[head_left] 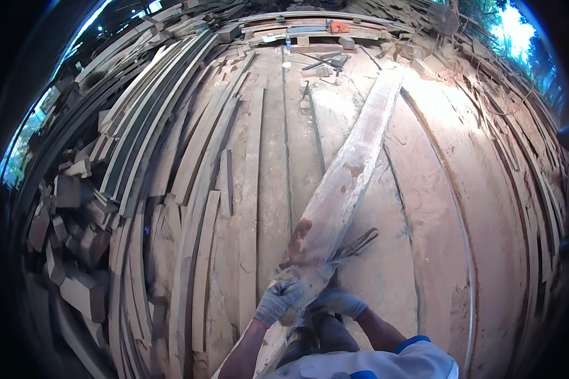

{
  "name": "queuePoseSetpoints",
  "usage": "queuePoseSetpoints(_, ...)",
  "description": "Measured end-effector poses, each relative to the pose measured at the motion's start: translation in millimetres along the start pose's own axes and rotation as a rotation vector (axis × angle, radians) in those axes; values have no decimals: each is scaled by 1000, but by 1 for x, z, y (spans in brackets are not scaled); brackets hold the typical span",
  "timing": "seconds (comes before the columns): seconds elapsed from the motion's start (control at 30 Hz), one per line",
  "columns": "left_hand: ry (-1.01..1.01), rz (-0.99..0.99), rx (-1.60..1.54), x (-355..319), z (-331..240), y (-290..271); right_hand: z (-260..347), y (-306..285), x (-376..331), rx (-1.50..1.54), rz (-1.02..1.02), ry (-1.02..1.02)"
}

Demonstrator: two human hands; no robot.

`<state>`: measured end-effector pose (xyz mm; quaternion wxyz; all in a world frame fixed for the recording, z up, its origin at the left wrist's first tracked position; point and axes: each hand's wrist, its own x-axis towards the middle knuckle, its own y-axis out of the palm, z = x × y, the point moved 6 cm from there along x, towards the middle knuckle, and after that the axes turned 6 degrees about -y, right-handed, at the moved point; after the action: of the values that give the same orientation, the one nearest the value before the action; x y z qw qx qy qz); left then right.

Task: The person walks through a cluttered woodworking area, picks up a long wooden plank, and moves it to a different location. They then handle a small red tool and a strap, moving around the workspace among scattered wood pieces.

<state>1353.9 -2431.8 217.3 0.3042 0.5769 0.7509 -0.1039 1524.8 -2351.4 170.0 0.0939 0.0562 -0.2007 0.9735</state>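
At your far left, angular wood blocks (85, 297) lie in a loose heap. Next to them, long stacked boards (158, 114) run away from you, bending with the lens. Farther in, a short narrow strip (226, 183) lies lengthwise among other lengths of timber.

Your left hand (278, 300), in a pale knitted glove, is at the near part of the long plank, with its fingers bent; pale yellowish material shows just beside them, but whether they grasp it cannot be told. A small bottle (288, 42) stands at the far end of the work area.

The long plank (335, 202) runs obliquely from beside your legs to the upper right, its face marked with reddish-brown patches. Beyond it, an orange machine (338, 27) sits on the far timber.

Your right hand (339, 302), also gloved, is blurred near the plank's right edge; you cannot be shown to be grasping or releasing anything there. Just above it, a dark pronged item (362, 243) points up and right. Wide boards (436, 252) occupy your right side.
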Motion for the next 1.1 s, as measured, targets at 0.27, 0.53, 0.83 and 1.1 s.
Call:
queuePoseSetpoints(0.27, -31, 200, -57, -106, 37, 61, -37, 63, -24, 1426, -1068, 635)
queuePoseSetpoints(0.53, -70, 130, 103, -149, 8, 65, 43, -111, -123, 1144, -1471, -164)
queuePoseSetpoints(0.83, -44, 230, 404, -81, -16, 144, 11, -232, -300, 1154, -1643, -396)
queuePoseSetpoints(1.1, -300, 72, 487, -6, -63, 218, -43, -292, -440, 1067, -1877, -96)
